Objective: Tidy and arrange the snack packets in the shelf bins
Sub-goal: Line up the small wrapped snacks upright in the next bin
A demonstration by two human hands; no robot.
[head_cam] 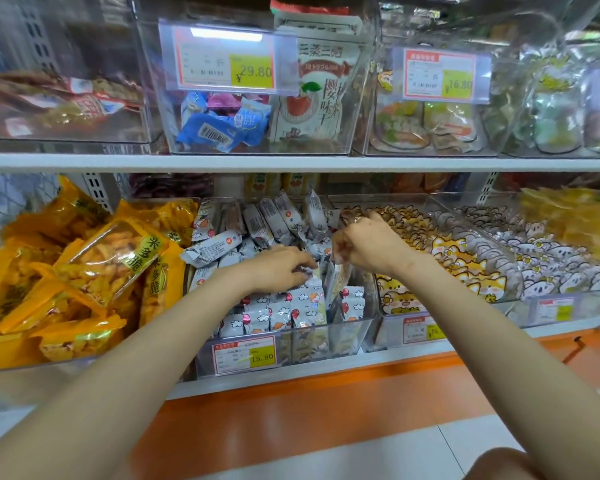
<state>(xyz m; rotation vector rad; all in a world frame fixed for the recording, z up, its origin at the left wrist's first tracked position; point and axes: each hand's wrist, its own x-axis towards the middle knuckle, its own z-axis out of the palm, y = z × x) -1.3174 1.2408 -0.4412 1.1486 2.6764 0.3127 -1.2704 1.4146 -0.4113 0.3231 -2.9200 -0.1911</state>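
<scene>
- Reaching into the middle clear bin (354, 336), our left hand (278, 268) curls round white snack packets (257, 315).
- Our right hand (371, 247) pinches more of them near the bin's right edge.

Centre bin (347, 329) clear. Packets (281, 310) in it white-grey, red balloons, white clouds. Tag (245, 355) on its front white, red border, yellow price patch. Left of centre bin: bags (108, 258) orange-yellow, black characters. Right: fox packs (454, 251) orange-cream; beyond, koala packs (555, 258) grey-white. Below: strip (326, 403) orange.
</scene>
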